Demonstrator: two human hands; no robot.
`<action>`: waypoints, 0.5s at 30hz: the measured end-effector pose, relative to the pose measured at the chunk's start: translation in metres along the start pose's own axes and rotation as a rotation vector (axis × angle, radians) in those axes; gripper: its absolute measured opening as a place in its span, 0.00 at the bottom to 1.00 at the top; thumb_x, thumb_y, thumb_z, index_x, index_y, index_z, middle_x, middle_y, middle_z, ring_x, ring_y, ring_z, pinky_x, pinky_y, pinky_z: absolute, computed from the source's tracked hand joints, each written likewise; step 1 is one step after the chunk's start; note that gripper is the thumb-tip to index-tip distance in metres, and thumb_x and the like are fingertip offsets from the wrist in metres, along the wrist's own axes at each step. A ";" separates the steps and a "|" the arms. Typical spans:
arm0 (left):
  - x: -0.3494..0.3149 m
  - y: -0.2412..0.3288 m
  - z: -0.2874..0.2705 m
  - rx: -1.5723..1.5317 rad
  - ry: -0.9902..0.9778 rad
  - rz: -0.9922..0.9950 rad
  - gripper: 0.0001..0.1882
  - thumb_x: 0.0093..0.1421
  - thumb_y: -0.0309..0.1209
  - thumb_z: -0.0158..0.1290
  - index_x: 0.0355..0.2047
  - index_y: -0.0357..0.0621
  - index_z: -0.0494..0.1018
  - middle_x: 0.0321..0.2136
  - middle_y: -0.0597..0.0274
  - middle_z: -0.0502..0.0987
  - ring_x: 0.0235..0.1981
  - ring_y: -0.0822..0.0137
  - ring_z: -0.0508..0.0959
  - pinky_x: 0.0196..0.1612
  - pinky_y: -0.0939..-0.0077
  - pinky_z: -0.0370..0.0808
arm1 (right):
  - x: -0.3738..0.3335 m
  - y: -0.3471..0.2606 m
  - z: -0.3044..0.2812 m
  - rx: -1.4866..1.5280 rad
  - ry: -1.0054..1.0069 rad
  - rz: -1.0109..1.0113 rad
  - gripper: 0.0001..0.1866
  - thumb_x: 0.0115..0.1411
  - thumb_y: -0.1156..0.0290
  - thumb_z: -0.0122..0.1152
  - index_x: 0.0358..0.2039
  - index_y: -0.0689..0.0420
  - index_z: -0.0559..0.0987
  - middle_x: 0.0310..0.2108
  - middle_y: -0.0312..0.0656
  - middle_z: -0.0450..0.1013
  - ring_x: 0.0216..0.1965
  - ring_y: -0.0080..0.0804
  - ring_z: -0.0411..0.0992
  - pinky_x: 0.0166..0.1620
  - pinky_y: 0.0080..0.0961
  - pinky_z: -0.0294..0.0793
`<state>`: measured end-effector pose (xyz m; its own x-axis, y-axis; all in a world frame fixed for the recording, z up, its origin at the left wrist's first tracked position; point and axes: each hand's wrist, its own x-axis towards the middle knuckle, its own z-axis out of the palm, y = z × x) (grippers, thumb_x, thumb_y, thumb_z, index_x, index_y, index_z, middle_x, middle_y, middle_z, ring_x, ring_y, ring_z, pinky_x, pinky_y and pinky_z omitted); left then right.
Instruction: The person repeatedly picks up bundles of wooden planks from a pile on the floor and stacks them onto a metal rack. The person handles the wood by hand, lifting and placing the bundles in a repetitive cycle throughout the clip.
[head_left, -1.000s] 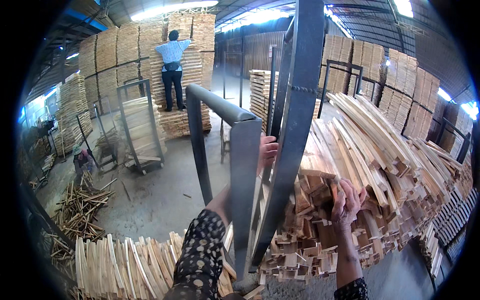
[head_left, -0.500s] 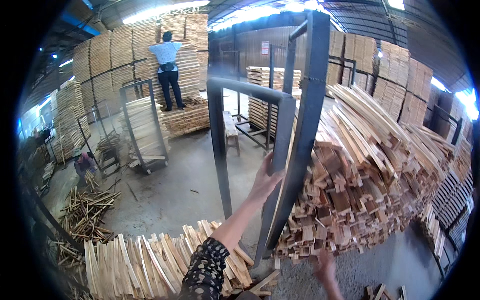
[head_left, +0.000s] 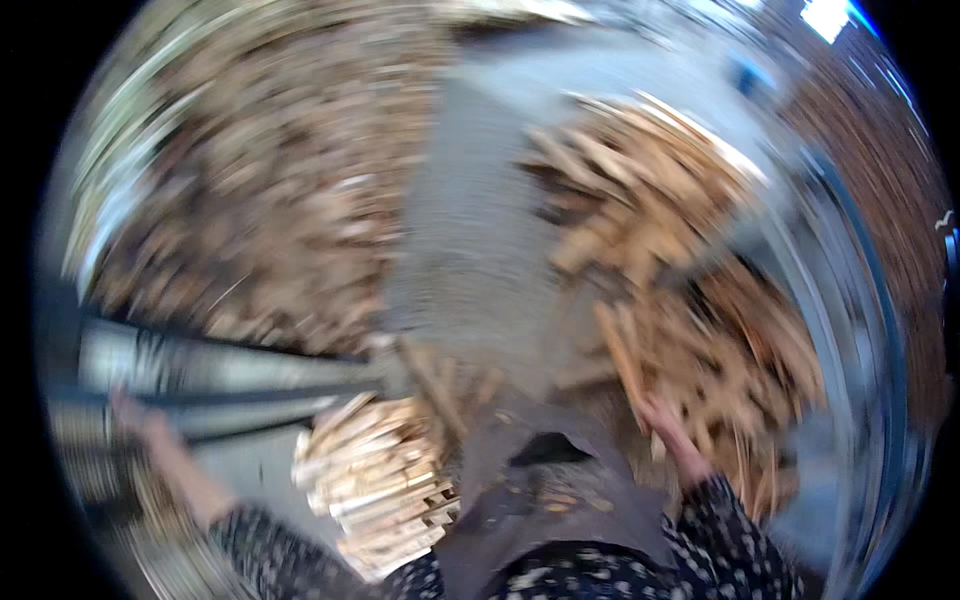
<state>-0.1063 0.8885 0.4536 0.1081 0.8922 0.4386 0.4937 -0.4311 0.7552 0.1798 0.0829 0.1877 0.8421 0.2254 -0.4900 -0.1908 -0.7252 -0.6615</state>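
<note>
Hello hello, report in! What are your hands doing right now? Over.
Left hand on the grey metal frame bar, grip too blurred to tell. Right hand reaching into the pile of wooden sticks. Bundle of stick ends between them.

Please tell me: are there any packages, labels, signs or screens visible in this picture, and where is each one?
None can be made out; the picture is heavily blurred by motion.
Left hand: at a grey metal bar.
Right hand: among loose pale wooden sticks.
Stick bundle: low in the centre, ends toward the camera, unwrapped.
</note>
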 end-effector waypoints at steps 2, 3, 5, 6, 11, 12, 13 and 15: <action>-0.007 -0.006 0.006 0.103 0.076 0.084 0.19 0.54 0.38 0.50 0.43 0.41 0.68 0.35 0.63 0.72 0.36 0.69 0.70 0.38 0.74 0.66 | -0.001 -0.010 0.009 0.337 -0.102 0.089 0.18 0.53 0.61 0.51 0.40 0.60 0.74 0.27 0.39 0.72 0.30 0.25 0.68 0.34 0.25 0.67; -0.025 0.000 0.018 0.112 0.145 0.112 0.19 0.54 0.38 0.50 0.43 0.41 0.68 0.35 0.63 0.72 0.35 0.69 0.70 0.37 0.74 0.66 | 0.000 0.000 0.018 0.227 -0.098 0.175 0.18 0.52 0.59 0.50 0.37 0.60 0.75 0.31 0.41 0.73 0.35 0.29 0.69 0.39 0.27 0.69; -0.089 0.019 0.061 0.063 0.192 0.091 0.17 0.54 0.36 0.50 0.42 0.41 0.68 0.34 0.63 0.72 0.34 0.69 0.70 0.35 0.74 0.67 | -0.022 0.030 0.014 0.189 -0.087 0.034 0.18 0.51 0.58 0.50 0.36 0.57 0.75 0.34 0.46 0.73 0.38 0.36 0.71 0.42 0.30 0.69; -0.129 0.030 0.077 0.025 0.186 0.073 0.16 0.54 0.36 0.50 0.41 0.41 0.68 0.34 0.63 0.72 0.33 0.69 0.70 0.34 0.74 0.67 | -0.035 0.057 0.014 0.235 -0.083 -0.028 0.18 0.51 0.57 0.50 0.36 0.56 0.75 0.34 0.46 0.73 0.37 0.38 0.71 0.42 0.30 0.69; -0.293 0.018 0.137 -0.089 -0.242 -0.304 0.13 0.54 0.32 0.50 0.39 0.41 0.69 0.32 0.63 0.72 0.30 0.69 0.70 0.28 0.75 0.68 | -0.107 0.155 0.061 0.226 -0.114 0.037 0.18 0.50 0.55 0.49 0.35 0.54 0.76 0.32 0.47 0.73 0.36 0.44 0.71 0.40 0.34 0.68; -0.335 0.019 0.162 -0.096 -0.428 -0.406 0.12 0.53 0.32 0.50 0.38 0.42 0.69 0.32 0.63 0.72 0.29 0.69 0.70 0.27 0.75 0.68 | -0.123 0.182 0.064 0.179 -0.012 0.074 0.18 0.50 0.56 0.49 0.33 0.54 0.76 0.31 0.48 0.73 0.35 0.46 0.70 0.39 0.35 0.69; -0.391 0.028 0.193 -0.086 -0.688 -0.498 0.12 0.53 0.31 0.50 0.38 0.42 0.70 0.32 0.63 0.72 0.28 0.69 0.70 0.26 0.75 0.69 | -0.143 0.226 0.070 0.235 0.040 0.131 0.17 0.49 0.57 0.48 0.30 0.56 0.75 0.30 0.50 0.72 0.33 0.47 0.70 0.36 0.37 0.69; -0.482 0.047 0.234 -0.038 -1.098 -0.544 0.11 0.53 0.30 0.50 0.37 0.42 0.70 0.31 0.63 0.71 0.27 0.70 0.70 0.24 0.75 0.69 | -0.168 0.224 0.018 0.258 0.100 0.279 0.16 0.49 0.58 0.51 0.26 0.58 0.75 0.26 0.50 0.71 0.28 0.46 0.70 0.33 0.39 0.67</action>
<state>0.0664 0.4694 0.1635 0.5748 0.5889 -0.5682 0.6781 0.0459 0.7336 -0.0136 -0.1056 0.1121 0.7827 -0.0310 -0.6216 -0.5291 -0.5590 -0.6384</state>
